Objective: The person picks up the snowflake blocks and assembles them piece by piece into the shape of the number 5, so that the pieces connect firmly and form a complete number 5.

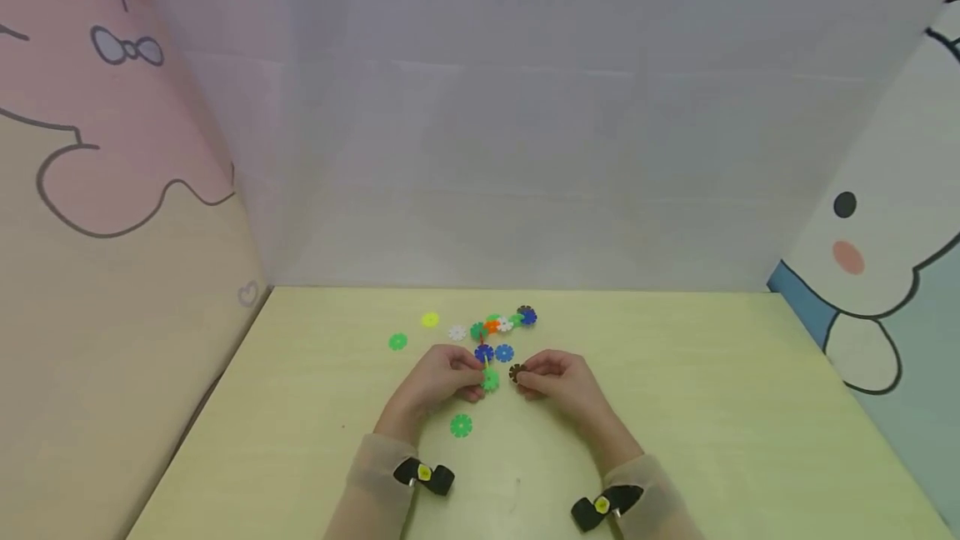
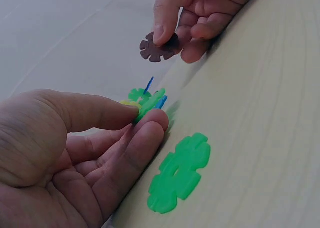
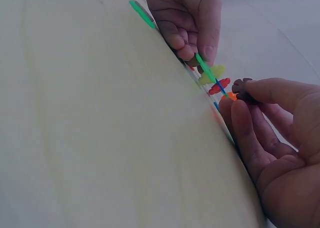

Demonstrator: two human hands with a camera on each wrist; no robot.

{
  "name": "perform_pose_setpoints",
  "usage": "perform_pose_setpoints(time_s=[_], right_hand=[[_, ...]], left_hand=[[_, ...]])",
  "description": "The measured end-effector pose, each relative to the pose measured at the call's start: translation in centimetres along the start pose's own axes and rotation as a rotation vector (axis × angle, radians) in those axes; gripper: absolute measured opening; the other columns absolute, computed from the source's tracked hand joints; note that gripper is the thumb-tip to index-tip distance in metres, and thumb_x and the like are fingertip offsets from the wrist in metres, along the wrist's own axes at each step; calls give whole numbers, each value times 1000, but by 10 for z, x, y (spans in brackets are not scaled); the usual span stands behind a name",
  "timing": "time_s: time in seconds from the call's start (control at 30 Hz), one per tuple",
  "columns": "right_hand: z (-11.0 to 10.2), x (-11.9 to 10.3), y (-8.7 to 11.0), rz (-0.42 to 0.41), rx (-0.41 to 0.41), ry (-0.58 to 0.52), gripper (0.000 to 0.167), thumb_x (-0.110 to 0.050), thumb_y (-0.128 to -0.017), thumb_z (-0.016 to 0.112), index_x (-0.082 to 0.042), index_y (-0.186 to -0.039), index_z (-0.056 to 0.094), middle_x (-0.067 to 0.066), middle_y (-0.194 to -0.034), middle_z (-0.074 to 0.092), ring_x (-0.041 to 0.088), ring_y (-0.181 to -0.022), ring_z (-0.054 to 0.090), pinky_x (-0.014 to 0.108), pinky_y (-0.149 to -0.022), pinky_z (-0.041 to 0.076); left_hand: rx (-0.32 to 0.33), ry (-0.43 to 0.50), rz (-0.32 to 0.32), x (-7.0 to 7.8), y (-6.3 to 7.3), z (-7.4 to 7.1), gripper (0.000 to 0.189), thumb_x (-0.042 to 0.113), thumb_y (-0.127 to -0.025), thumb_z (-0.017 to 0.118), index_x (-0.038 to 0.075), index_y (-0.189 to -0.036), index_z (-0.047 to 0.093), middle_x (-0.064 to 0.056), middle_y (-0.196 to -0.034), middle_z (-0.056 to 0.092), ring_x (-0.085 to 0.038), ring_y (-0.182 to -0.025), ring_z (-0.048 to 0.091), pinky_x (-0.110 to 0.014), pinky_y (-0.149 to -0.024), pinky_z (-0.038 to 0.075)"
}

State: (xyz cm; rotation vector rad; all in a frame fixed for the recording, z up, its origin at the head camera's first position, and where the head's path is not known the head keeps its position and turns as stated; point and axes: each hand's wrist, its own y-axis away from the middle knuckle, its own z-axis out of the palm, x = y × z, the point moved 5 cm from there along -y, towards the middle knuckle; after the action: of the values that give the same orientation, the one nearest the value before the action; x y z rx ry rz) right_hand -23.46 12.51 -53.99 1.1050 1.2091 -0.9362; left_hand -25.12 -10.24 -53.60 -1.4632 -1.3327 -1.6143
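Note:
My left hand point(image 1: 444, 375) pinches a bright green notched disc point(image 1: 491, 381) between thumb and fingers. That disc is the near end of a joined chain: a yellow disc seen edge-on, a dark blue disc point(image 1: 483, 352), a red one, then a dark green disc point(image 1: 478, 331), an orange disc point(image 1: 491, 327), a white disc and more toward the back right. Just to the right, my right hand point(image 1: 561, 383) pinches a dark brown notched disc point(image 2: 154, 49) by its edge. In the head view a small gap separates the brown disc from the green one.
Loose discs lie around the chain: a green disc point(image 1: 461, 425) in front, another green disc point(image 1: 397, 342) and a yellow disc point(image 1: 430, 319) to the left, a white disc point(image 1: 457, 332), and a blue disc point(image 1: 504, 352). A pale wall point(image 1: 510, 190) stands behind the table point(image 1: 712, 407).

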Motion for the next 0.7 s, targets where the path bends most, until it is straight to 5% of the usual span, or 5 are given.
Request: perform_pose_setpoints(time_s=[0.4, 0.7], right_hand=[[6, 0, -1, -24, 1, 64, 18, -2, -96, 83, 9, -109, 77, 20, -106, 81, 20, -91, 80, 29, -81, 66], [8, 0, -2, -45, 9, 166, 14, -8, -95, 86, 2, -105, 82, 11, -97, 82, 14, -72, 69, 22, -64, 58]], left_hand=[[-4, 11, 13, -2, -3, -2, 11, 0, -99, 76, -7, -107, 74, -14, -89, 79, -21, -75, 78, -34, -72, 67], [-40, 46, 23, -2, -3, -1, 14, 0, -99, 77, -9, -109, 74, -15, -90, 80, -20, -76, 78, -33, -73, 67]])
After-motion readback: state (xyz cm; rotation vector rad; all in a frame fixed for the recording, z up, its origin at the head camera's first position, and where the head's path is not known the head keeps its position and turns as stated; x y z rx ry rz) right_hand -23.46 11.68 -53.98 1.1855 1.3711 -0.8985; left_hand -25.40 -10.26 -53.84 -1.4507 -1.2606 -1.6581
